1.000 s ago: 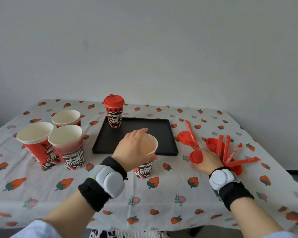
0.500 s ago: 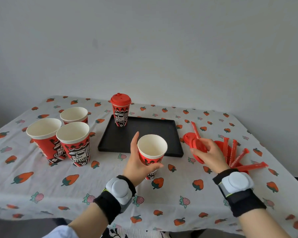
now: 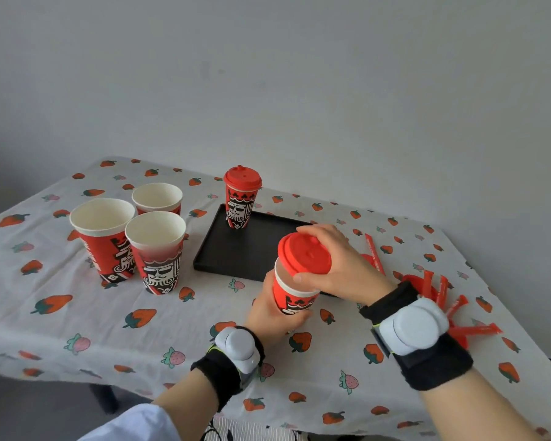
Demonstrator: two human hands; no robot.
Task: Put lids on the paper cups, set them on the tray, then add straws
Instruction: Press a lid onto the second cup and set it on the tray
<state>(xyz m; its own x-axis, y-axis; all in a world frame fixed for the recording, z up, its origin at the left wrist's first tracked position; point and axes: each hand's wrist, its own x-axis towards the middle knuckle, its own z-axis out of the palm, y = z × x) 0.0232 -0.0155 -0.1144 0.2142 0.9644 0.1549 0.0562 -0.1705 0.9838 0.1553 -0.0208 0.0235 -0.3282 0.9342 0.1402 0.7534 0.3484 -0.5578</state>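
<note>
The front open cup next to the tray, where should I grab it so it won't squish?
Hold the front open cup around its middle wall, probably coming from the right, the tray side. It stands upright and gets narrower downward, and two more cups crowd it on the left and behind. Don't pinch the thin rim.

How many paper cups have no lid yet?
3. All stand grouped on the table left of the tray: one at far left, one in front, one behind. None seems hidden.
</note>
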